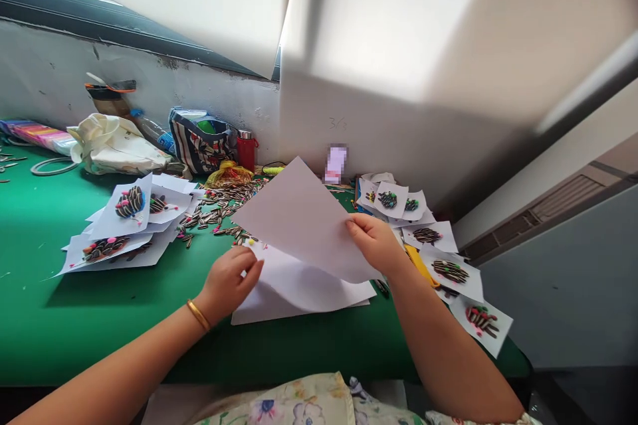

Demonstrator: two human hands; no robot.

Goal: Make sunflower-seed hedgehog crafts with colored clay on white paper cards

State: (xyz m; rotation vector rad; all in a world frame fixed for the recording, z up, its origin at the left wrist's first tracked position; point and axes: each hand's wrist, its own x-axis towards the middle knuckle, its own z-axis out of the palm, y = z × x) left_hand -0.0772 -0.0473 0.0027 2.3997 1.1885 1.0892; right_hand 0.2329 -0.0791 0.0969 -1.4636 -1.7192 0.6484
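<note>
A white sheet [304,219] is held tilted above the green worktop [74,319], pinched at its right edge by the right hand [373,242], with the thumb on top. Beneath it, more white sheets [299,292] lie flat on the worktop. Their left corner is touched by the curled fingers of the left hand [229,279], which seems to pinch it, though the grip cannot be told for certain. Sunflower seeds [219,202] are scattered just behind the paper. Seed-decorated cards are piled to the left [129,209] and to the right [451,270].
</note>
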